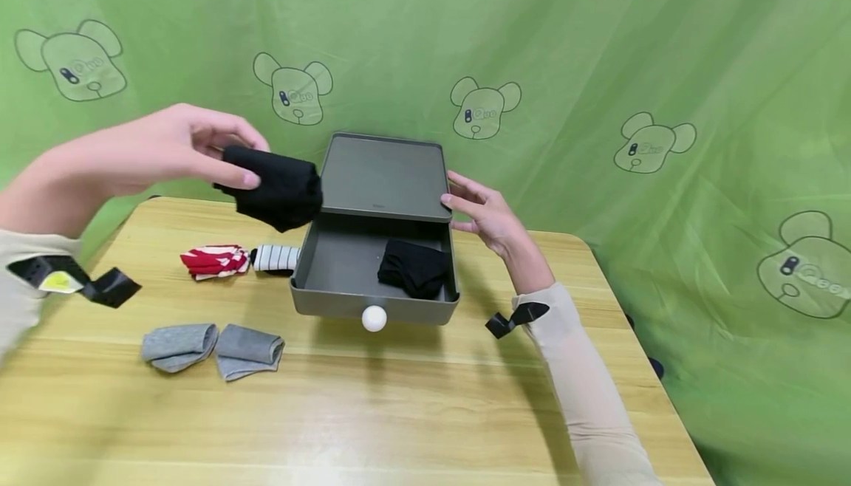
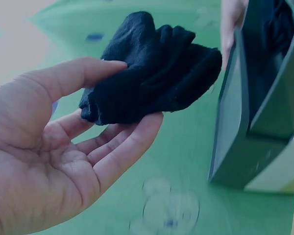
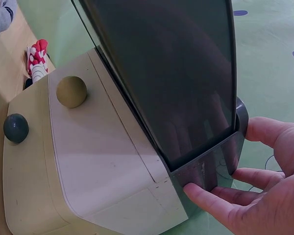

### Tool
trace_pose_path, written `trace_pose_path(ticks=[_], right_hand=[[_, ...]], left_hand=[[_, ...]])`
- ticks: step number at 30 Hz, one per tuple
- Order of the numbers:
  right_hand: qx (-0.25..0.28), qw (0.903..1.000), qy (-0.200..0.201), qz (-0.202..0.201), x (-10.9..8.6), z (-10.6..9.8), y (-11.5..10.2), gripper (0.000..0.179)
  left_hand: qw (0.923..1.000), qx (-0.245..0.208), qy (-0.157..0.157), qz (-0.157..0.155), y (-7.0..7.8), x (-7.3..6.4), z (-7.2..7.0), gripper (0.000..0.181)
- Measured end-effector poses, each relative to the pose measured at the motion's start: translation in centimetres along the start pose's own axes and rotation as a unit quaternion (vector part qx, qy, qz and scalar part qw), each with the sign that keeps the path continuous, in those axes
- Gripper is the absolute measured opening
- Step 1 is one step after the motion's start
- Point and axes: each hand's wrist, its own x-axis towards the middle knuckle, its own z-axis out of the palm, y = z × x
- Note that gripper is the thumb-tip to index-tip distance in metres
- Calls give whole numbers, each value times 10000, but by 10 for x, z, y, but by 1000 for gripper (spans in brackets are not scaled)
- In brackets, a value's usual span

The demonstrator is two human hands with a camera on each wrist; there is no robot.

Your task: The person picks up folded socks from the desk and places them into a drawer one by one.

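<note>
My left hand (image 1: 182, 150) pinches a black folded sock (image 1: 279, 187) between thumb and fingers, up in the air left of the grey drawer box (image 1: 385, 172). In the left wrist view the thumb lies on top of the sock (image 2: 152, 73) and the fingers support it from below. The box's drawer (image 1: 339, 257) is pulled out, with another black folded sock (image 1: 414, 268) lying in its right half. My right hand (image 1: 488, 213) rests against the box's right side, its thumb at the top edge. In the right wrist view the fingertips touch the box's side wall (image 3: 201, 169).
Left of the drawer lie a red-and-white rolled sock (image 1: 214, 261) and a striped rolled sock (image 1: 275, 258). Nearer the front are two grey folded socks (image 1: 178, 346). A white knob (image 1: 374, 318) sticks out from the drawer front. Behind the wooden table (image 1: 412, 412) hangs a green curtain (image 1: 392, 21).
</note>
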Motion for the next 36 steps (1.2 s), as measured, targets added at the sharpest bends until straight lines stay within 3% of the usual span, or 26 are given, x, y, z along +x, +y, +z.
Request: trace_pose_path(ticks=[6, 12, 19, 25, 33, 36], right_hand=[[-29, 10000, -10, -24, -1, 0, -1, 64], [-42, 10000, 7, 7, -1, 0, -2, 64], [-42, 10000, 17, 34, -2, 0, -2, 64], [-62, 10000, 28, 28, -3, -2, -2, 65], [-55, 9999, 113, 58, -3, -4, -1, 63], [-36, 9999, 126, 52, -2, -5, 0, 63]], left_hand=[[9991, 113, -364, 173, 32, 15, 22, 36], [9966, 312, -743, 172, 43, 30, 38, 31], [9940, 272, -1058, -72, 41, 44, 52, 27], [9928, 298, -1087, -395, 36, 55, 62, 27], [9868, 314, -1126, -1121, 24, 72, 82, 28], [9844, 338, -1182, -1257, 20, 77, 88, 29]])
